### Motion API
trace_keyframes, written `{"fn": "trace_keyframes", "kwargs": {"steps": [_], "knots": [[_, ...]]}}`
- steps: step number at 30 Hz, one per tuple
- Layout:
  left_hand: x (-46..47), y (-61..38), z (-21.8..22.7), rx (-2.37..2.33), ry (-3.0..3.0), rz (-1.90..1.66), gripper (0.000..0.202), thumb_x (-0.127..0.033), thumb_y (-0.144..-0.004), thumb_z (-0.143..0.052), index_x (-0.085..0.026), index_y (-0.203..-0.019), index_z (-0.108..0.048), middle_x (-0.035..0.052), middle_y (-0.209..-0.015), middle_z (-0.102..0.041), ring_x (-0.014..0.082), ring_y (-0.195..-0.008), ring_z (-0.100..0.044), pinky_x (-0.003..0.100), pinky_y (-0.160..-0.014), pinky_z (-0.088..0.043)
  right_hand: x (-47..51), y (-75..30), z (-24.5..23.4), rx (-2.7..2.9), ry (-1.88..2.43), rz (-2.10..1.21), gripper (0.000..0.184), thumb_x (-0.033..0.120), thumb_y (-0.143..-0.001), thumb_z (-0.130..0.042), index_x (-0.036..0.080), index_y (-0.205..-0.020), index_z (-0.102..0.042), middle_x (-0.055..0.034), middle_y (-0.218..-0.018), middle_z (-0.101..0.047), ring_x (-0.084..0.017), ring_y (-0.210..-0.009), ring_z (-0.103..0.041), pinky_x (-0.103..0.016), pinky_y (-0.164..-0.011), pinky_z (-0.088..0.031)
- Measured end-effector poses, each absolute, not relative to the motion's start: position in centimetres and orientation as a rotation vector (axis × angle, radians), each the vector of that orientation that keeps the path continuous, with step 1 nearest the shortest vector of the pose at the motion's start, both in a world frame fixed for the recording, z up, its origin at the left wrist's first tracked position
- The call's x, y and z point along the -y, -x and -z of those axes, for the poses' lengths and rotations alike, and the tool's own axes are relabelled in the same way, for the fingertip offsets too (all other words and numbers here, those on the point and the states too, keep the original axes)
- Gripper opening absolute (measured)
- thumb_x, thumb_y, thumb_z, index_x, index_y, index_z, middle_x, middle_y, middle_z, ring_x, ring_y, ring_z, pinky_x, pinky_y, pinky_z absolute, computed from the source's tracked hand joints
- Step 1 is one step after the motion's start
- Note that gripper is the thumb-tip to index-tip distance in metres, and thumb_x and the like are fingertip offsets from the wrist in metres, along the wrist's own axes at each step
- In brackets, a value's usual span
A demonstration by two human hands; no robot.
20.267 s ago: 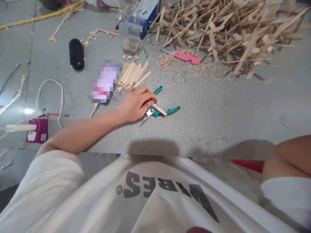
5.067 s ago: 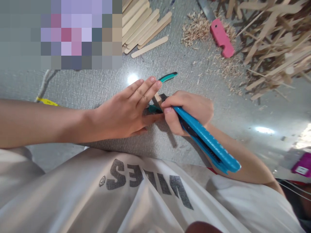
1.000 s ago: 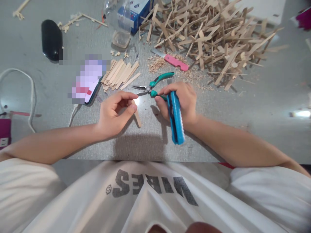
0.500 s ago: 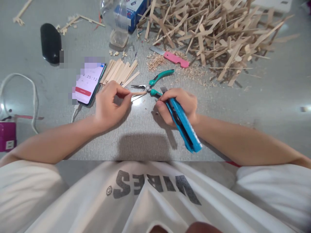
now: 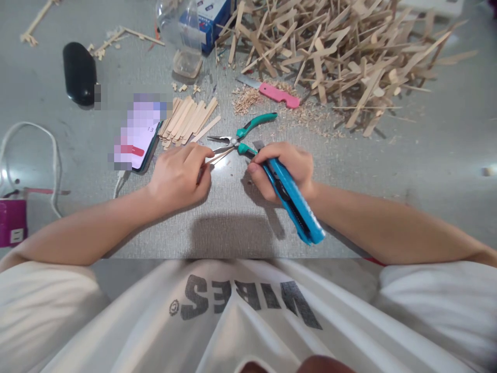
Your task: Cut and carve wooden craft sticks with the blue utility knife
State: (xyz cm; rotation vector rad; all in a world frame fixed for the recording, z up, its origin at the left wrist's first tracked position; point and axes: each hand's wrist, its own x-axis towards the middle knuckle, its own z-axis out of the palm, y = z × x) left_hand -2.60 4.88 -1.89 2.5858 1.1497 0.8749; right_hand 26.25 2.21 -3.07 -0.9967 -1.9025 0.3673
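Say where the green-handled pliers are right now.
In the head view, the pliers lie open on the table near the upper middle, just beyond the gap between the left hand and right hand, below the pink-handled knife.

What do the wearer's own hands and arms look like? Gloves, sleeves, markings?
Left hand and right hand: no gloves; no rings, watch or cables visible. Both forearms are uncovered. Sleeves are short, loose and white, matching the shirt, which has dark block lettering across the front.
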Motion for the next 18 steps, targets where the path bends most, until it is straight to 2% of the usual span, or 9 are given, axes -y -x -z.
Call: {"fn": "trace_keyframes", "kwargs": {"steps": [2,4,8,11,14,18], "knots": [[-4.9,2.7,1.8,-1.133,-2.673,-0.847,0.025,-0.029,-0.099,-0.069,-0.023,-0.120,-0.080,0.0088,-0.097,-0.083,0.0272,-0.083,-0.075,0.041,-0.078,-0.055,-2.2,-26.3,3.1,1.912,1.036,-0.382,0.015,0.045,-0.115,-0.067,0.036,-0.104,-0.066,0.0002,-0.080,-0.079,-0.024,-0.062,-0.071,-0.046,-0.062,-0.062],[-4.9,2.5,1.5,-1.010,-2.671,-0.839,0.020,-0.027,-0.102,-0.065,-0.022,-0.114,-0.080,0.0093,-0.095,-0.082,0.0264,-0.081,-0.073,0.040,-0.076,-0.053,-2.1,-26.2,3.0,1.915,1.034,-0.385,0.015,0.046,-0.115,-0.067,0.036,-0.104,-0.066,-0.0005,-0.082,-0.080,-0.024,-0.064,-0.072,-0.046,-0.062,-0.063],[-5.2,2.2,0.8,-0.715,-2.531,-0.856,0.013,-0.021,-0.104,-0.064,-0.021,-0.103,-0.077,0.0080,-0.088,-0.078,0.0234,-0.075,-0.071,0.038,-0.070,-0.052,-2.1,-26.0,2.6,1.885,0.946,-0.383,0.008,0.032,-0.113,-0.071,0.036,-0.107,-0.066,0.0003,-0.084,-0.080,-0.024,-0.069,-0.075,-0.044,-0.064,-0.062],[-5.3,2.2,0.6,-0.663,-2.633,-0.703,0.014,-0.019,-0.106,-0.064,-0.023,-0.098,-0.076,0.0062,-0.084,-0.075,0.0228,-0.072,-0.065,0.038,-0.067,-0.046,-2.2,-25.9,2.5,1.866,0.866,-0.392,0.015,0.023,-0.110,-0.075,0.036,-0.111,-0.069,0.0019,-0.085,-0.081,-0.022,-0.071,-0.076,-0.041,-0.066,-0.062],[-5.3,2.4,0.6,-0.733,-2.884,-0.499,0.020,-0.016,-0.103,-0.062,-0.024,-0.087,-0.072,0.0056,-0.077,-0.069,0.0230,-0.066,-0.055,0.041,-0.064,-0.035,-2.4,-25.9,2.7,1.869,0.855,-0.365,0.012,0.025,-0.110,-0.076,0.035,-0.110,-0.069,0.0034,-0.084,-0.080,-0.021,-0.067,-0.075,-0.038,-0.064,-0.061],[-5.5,2.5,1.0,-1.099,-3.053,-0.572,0.020,-0.013,-0.095,-0.064,-0.025,-0.079,-0.069,0.0069,-0.071,-0.063,0.0236,-0.062,-0.050,0.043,-0.064,-0.028,-2.6,-25.8,2.8,1.866,0.844,-0.301,0.011,0.029,-0.108,-0.077,0.033,-0.106,-0.067,0.0058,-0.080,-0.078,-0.018,-0.064,-0.075,-0.034,-0.060,-0.060]]}}
